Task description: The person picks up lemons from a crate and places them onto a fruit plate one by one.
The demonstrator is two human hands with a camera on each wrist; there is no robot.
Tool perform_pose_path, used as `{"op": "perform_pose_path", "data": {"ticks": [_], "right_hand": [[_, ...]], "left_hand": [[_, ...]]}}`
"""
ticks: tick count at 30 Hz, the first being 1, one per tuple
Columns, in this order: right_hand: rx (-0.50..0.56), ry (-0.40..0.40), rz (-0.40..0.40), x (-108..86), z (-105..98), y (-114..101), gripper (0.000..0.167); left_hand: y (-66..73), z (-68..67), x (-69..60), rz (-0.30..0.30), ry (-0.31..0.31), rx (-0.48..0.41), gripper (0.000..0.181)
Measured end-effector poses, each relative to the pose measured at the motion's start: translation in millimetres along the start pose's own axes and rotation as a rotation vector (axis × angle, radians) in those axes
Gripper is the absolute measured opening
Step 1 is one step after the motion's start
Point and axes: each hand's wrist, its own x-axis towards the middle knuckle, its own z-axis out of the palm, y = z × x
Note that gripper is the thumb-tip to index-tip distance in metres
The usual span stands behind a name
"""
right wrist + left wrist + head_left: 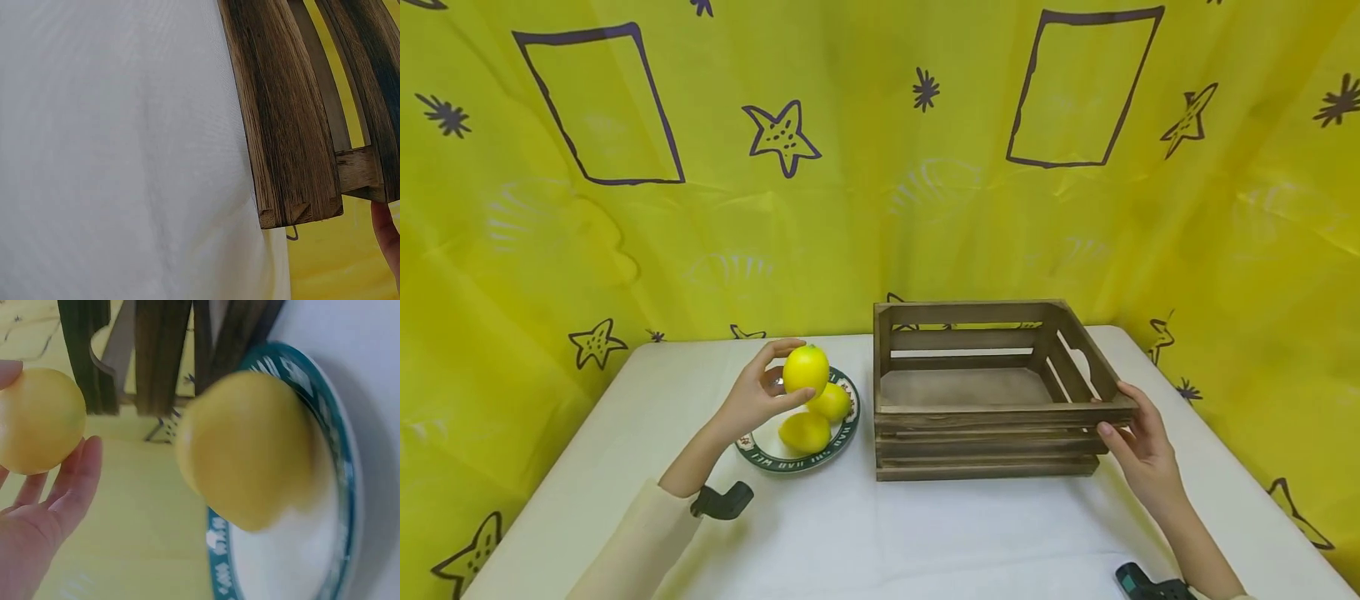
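In the head view the left hand (760, 396) holds a yellow lemon (806, 372) between thumb and fingers, above a plate (765, 461) with a green patterned rim. Two more lemons (805, 432) lie on that plate. The left wrist view shows the held lemon (41, 421) in the left hand (47, 512), beside the plate (351, 487). A brown slatted wooden crate (985, 446) stands right of the plate, its visible inside holding nothing. The right hand (1150, 458) grips the crate's front right corner; in the right wrist view one finger (386, 234) touches the crate (281, 125).
A white-covered table (970, 533) bears the plate and crate. Behind and at both sides hangs a yellow curtain (850, 225) with drawn stars and frames. A dark device (722, 501) is strapped on each wrist.
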Motion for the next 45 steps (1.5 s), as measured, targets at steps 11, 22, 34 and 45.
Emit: {"op": "perform_pose_path", "data": {"ticks": [11,22,34,45], "right_hand": [[0.002,-0.005,0.008,-1.5,0,3,0.067],[-0.025,-0.008,0.01,-0.7,-2,1,0.067],[-0.011,-0.028,0.002,1.0,-3,-1,0.065],[-0.005,-0.017,0.016,-0.4,-1,0,0.064]], "left_hand": [[-37.3,-14.1,-15.1,-0.273,0.167,0.148,0.066],[-60.8,-13.5,-16.4,-0.413,0.184,0.25,0.066],[-70.7,-15.2,-19.9,-0.409,0.071,0.23,0.068],[-75.0,-16.7,-20.6,-0.405,0.063,0.24,0.067]]}}
